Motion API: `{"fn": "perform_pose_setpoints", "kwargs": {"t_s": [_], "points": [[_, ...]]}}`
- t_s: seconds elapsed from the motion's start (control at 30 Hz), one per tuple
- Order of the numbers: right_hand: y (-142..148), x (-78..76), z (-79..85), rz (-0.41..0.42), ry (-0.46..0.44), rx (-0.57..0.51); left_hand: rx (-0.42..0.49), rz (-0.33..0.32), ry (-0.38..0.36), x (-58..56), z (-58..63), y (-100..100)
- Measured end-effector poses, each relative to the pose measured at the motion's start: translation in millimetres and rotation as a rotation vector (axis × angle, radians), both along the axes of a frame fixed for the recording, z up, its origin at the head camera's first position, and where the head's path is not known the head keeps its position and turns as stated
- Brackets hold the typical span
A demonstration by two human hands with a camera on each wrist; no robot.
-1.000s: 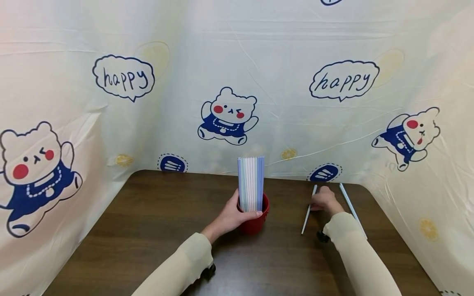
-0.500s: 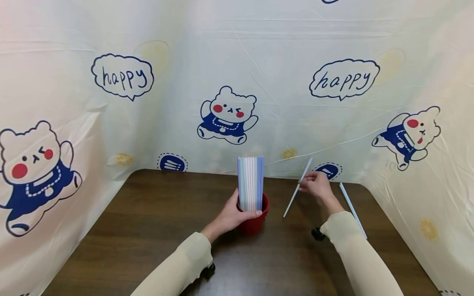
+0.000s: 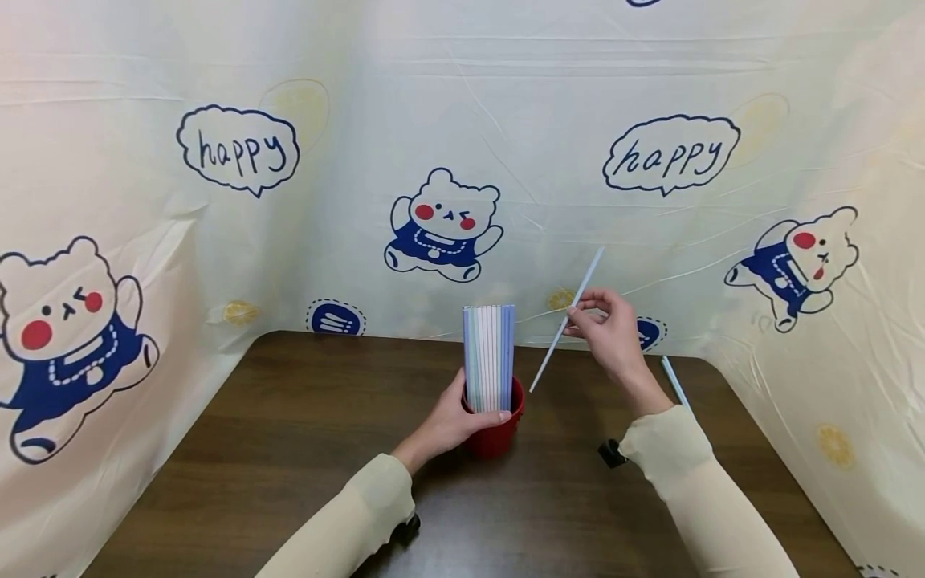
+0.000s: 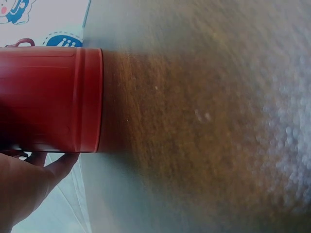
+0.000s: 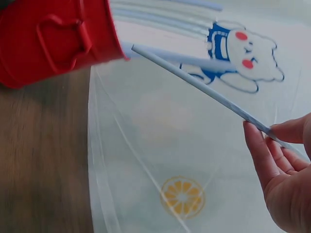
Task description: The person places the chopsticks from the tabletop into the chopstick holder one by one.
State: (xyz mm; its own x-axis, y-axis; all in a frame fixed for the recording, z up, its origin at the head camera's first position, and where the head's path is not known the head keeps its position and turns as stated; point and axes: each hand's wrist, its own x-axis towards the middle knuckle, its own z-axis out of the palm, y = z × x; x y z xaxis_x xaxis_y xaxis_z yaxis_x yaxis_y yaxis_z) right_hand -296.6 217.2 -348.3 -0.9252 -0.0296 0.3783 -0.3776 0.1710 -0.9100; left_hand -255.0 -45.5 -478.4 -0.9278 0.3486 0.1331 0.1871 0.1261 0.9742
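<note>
A red metal bucket (image 3: 495, 443) stands upright on the table, packed with upright pale straws (image 3: 490, 357) in white, greenish and blue-violet tones. My left hand (image 3: 457, 415) holds the bucket near its rim, the thumb lying across the front; in the left wrist view some fingers (image 4: 60, 167) touch its side. Up and to the right, my right hand (image 3: 610, 327) pinches a single pale blue straw (image 5: 204, 89) between thumb and fingers. This straw slants, its lower end just right of the bucket's rim and apart from it.
More pale blue straw material (image 3: 676, 380) lies at the right of the dark wooden table (image 3: 311, 417), partly behind my right forearm. A printed cloth (image 3: 347, 241) hangs close behind the table and along both sides. The bucket has a wire side handle (image 5: 63, 41).
My right hand has lifted the straw off the table and carried it up and left toward the bucket. The left hand and bucket have stayed in place.
</note>
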Motion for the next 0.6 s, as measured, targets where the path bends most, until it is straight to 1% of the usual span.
{"fn": "perform_pose_setpoints", "kwargs": {"t_s": [0.13, 0.27, 0.43, 0.6], "points": [[-8.6, 1.5, 1.1, 0.029, 0.027, -0.013, 0.000, 0.002, -0.004, -1.0, -0.3, 1.0], [-16.2, 1.5, -4.9, 0.055, 0.026, 0.004, 0.001, 0.005, 0.003, -1.3, -1.2, 0.9], [-23.1, 0.9, -12.8, 0.084, 0.033, 0.056, -0.005, 0.004, -0.008, -0.9, -1.2, 1.1], [-29.9, -1.3, -18.4, 0.111, 0.090, 0.164, -0.007, 0.014, -0.025, -1.0, -0.1, 0.6]]}}
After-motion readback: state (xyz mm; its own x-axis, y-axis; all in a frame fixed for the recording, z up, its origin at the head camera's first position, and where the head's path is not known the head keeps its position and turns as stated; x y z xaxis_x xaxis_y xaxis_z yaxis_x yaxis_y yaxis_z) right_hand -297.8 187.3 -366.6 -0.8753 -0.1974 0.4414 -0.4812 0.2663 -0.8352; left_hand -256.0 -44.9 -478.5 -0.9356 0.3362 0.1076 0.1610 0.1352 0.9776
